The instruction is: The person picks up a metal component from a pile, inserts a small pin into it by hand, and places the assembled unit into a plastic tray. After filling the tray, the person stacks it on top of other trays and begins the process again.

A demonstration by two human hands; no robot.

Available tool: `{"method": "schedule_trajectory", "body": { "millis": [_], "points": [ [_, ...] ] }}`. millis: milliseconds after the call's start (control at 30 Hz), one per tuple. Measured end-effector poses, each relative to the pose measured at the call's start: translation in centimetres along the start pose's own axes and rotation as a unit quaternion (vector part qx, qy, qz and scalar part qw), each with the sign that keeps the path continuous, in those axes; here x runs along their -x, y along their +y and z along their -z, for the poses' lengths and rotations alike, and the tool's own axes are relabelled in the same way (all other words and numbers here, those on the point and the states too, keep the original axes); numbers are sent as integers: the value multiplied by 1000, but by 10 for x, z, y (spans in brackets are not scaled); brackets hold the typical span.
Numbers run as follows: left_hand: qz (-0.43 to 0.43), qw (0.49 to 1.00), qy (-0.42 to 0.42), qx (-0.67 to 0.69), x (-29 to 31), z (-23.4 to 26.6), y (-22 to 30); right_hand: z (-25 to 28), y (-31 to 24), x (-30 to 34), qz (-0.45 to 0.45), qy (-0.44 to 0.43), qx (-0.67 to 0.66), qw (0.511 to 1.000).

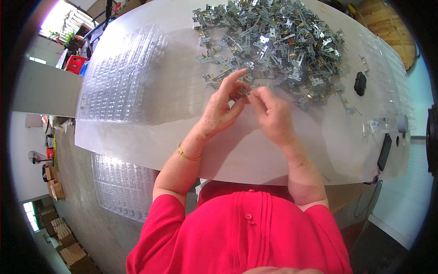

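Both my hands meet over the near edge of a large heap of small stamped metal parts (273, 39), silver-grey with brass-coloured bits. My left hand (222, 107) has its thumb and curled fingers closed around a small metal part (242, 92), while its index finger points up and away. At the same part, my right hand (273, 114) pinches with thumb and forefinger, slightly blurred. The fingers cover most of the part, so its exact shape cannot be made out.
Clear plastic compartment trays (116, 77) are stacked on the table's left, with more trays (388, 73) at the right edge. A small black case (360, 84), a clear bottle (383, 125) and a black phone-like slab (384, 152) lie at right. Another tray stack (121, 187) sits below the table's left edge.
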State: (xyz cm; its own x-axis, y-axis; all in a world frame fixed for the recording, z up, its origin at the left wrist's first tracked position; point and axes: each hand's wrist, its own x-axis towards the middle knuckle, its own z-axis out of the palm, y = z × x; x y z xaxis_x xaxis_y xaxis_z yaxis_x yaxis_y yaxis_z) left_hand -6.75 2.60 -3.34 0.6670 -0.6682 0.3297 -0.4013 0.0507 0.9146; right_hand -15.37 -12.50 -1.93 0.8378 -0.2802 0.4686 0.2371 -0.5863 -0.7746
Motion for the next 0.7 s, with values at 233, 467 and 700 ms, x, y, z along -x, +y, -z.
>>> {"method": "schedule_trajectory", "body": {
  "millis": [233,467,700],
  "points": [
    [125,980,56,141,-2,7,10,6,8,-3,-108,30,-114,987],
    [302,941,-87,127,1,16,36,5,16,-5,-189,67,-237,950],
    [315,941,-126,-15,21,18,35,-1,15,-4,-210,69,-271,937]
  ]
}}
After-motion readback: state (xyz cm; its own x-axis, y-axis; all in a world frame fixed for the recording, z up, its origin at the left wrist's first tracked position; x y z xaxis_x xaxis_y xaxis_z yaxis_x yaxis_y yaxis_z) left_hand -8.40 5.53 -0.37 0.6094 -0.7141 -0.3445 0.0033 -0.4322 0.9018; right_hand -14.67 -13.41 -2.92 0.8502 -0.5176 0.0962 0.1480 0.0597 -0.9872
